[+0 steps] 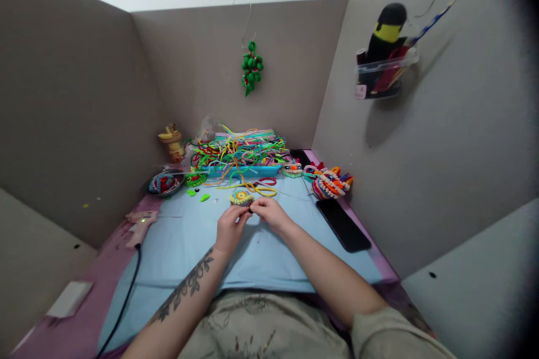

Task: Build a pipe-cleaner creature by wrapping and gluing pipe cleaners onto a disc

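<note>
My left hand (231, 228) is closed, fingertips pinched together over the blue work sheet. Opposite it, my right hand (272, 212) is also in a pinch. A small black piece (251, 211) shows between the fingertips of both hands; its kind is too small to make out. Just beyond my left fingers is a coiled pipe-cleaner figure (241, 197), yellow on top with an orange centre and bluish below. Whether my left fingers touch it is unclear. Loose yellow pipe cleaners (266, 190) lie behind it.
A blue tray (261, 171) heaped with pipe cleaners stands at the back. To the left are a pink glue gun (142, 227) with a black cord, a dark bowl (180, 186) and green felt-like bits (205, 197). A phone (343, 225) and colourful pipe-cleaner figures (330, 184) lie right. Grey partitions (295, 67) enclose the table.
</note>
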`<state>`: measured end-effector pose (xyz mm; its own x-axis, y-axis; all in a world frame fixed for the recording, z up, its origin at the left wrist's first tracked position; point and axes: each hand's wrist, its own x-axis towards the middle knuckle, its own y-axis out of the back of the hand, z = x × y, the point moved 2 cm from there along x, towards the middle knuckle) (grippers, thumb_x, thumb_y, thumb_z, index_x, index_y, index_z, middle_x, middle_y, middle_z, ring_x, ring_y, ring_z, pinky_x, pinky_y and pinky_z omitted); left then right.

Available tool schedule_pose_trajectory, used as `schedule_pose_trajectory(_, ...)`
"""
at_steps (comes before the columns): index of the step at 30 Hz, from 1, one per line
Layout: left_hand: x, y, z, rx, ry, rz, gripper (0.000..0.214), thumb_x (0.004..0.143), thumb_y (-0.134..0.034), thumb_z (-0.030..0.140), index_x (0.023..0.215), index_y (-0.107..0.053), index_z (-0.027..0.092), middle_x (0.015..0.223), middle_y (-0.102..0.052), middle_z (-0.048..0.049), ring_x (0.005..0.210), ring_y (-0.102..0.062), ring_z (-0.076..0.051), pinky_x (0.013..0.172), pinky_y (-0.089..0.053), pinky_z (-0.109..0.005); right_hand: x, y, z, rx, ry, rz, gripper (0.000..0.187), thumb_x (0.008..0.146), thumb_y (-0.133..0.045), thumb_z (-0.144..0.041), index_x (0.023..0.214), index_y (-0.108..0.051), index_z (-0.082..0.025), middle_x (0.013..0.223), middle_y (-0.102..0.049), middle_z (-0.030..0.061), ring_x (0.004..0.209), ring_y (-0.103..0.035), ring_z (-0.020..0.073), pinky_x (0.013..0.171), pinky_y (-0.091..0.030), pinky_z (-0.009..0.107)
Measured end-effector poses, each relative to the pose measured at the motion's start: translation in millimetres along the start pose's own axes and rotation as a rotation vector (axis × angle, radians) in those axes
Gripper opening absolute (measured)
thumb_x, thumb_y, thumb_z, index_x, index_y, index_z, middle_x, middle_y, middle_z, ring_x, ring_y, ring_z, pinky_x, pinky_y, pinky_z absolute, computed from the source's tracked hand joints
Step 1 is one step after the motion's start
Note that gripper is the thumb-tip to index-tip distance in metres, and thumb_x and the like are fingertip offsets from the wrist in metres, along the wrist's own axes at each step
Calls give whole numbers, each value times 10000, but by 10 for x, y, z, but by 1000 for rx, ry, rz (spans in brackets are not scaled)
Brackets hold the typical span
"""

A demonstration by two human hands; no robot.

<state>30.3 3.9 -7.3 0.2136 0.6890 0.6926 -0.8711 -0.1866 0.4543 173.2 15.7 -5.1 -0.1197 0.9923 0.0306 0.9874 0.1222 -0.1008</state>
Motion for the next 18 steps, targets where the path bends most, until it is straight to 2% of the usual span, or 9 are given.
schedule_pose_trajectory(18,6,-18,-28,25,9,1,134,831,-550,255,898,-651,199,849,-667,-52,795,-619,-155,734,-516,-300,6,-57,64,33,-6,113,200,643,-600,-330,562,-514,-170,418,-369,-80,388,-279,61,402,-189,214)
